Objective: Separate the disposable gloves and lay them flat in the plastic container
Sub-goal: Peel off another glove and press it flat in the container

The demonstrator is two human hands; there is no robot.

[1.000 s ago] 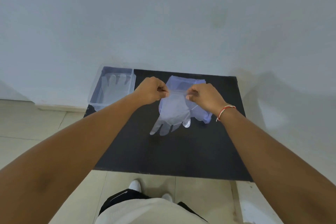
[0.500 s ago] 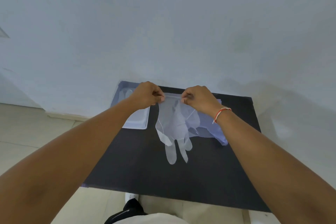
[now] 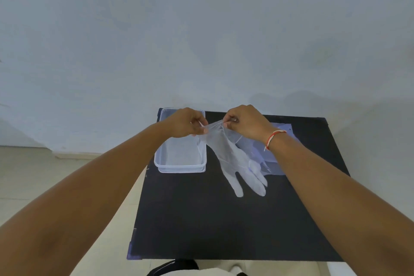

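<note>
A clear disposable glove (image 3: 233,159) hangs between my hands above the black table (image 3: 224,219), its fingers pointing down toward me. My left hand (image 3: 186,122) pinches the left side of its cuff and my right hand (image 3: 245,120) pinches the right side. Under my right wrist lies a bluish pile of more gloves (image 3: 272,154) on the table. A clear plastic container (image 3: 180,167) stands at the table's back left, partly under my left hand, with a pale glove layer showing inside it.
A pale wall rises right behind the table. Tiled floor shows to the left and below the table's front edge. My white clothing and shoes appear at the bottom of the view.
The view has tilted so the table sits lower and to the right. Both hands have lifted the glove and carried it left, beside the container; its fingers hang longer.
</note>
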